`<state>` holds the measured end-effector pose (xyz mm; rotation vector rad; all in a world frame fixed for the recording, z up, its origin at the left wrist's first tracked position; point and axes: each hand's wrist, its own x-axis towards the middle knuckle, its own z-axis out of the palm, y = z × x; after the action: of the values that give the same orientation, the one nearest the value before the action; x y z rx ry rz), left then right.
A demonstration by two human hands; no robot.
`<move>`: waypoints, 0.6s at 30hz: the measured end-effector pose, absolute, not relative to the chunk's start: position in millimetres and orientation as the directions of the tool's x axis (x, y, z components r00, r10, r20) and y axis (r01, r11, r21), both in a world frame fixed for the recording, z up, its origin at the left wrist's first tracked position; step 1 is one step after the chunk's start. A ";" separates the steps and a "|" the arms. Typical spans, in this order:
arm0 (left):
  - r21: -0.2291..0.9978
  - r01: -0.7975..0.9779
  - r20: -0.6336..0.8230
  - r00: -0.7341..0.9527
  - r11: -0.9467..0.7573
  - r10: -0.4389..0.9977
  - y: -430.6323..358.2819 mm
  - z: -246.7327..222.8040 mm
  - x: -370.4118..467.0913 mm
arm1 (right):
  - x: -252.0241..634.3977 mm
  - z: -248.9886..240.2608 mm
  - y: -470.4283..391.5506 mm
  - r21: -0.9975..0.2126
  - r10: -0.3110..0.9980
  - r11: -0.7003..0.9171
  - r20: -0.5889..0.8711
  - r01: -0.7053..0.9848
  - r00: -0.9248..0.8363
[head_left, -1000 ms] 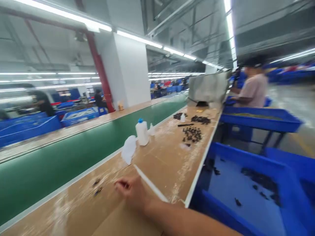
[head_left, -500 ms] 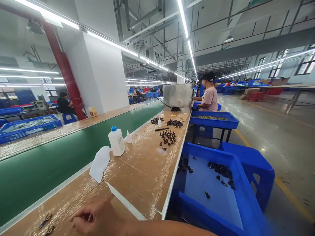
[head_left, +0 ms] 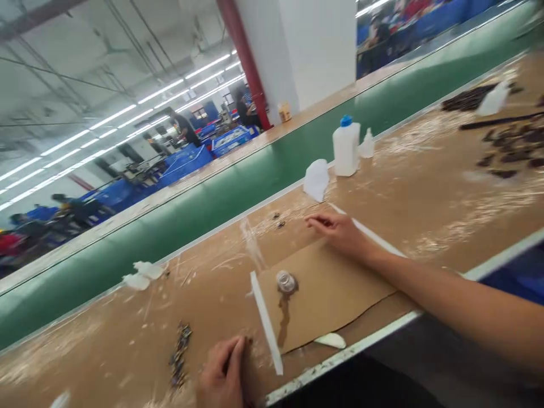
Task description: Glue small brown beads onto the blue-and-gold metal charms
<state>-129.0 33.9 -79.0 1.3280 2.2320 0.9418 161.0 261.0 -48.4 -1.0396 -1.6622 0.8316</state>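
Observation:
My right hand [head_left: 338, 229] rests above the far edge of a cardboard sheet [head_left: 340, 289], fingers curled and pressed together. Whatever it may hold is hidden. Left of its fingertips lie small dark parts [head_left: 279, 221]. At the bottom, my left hand [head_left: 223, 374] is closed, thumb against fingers, low over the bench; I cannot make out anything in it. A small clear glass container [head_left: 287, 281] stands on the cardboard beside a dark wet stain. To the left of my left hand is a pile of small metal-looking parts [head_left: 181, 354].
Behind the cardboard stand a white bottle with a blue cap [head_left: 346, 148], a small dropper bottle [head_left: 366, 144] and a white sheet [head_left: 317, 180]. More white bottles [head_left: 143, 275] lie leftward. A green belt [head_left: 255, 175] runs along the bench. Blurred dark parts [head_left: 516, 141] are at right.
The view has swung left and down, bringing the cardboard, the glass container and my left hand into sight. My right hand stays curled near the small dark parts.

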 end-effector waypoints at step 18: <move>0.690 0.707 0.284 -0.462 0.155 0.841 22.8 -81.4 -92.0 | 164.8 -59.8 265.5 -0.847 0.918 0.393 0.382 0.357 -0.106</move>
<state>-92.0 22.8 -81.4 1.5288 2.2552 1.1941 164.8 265.5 -59.8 -1.1382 -1.6680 0.7147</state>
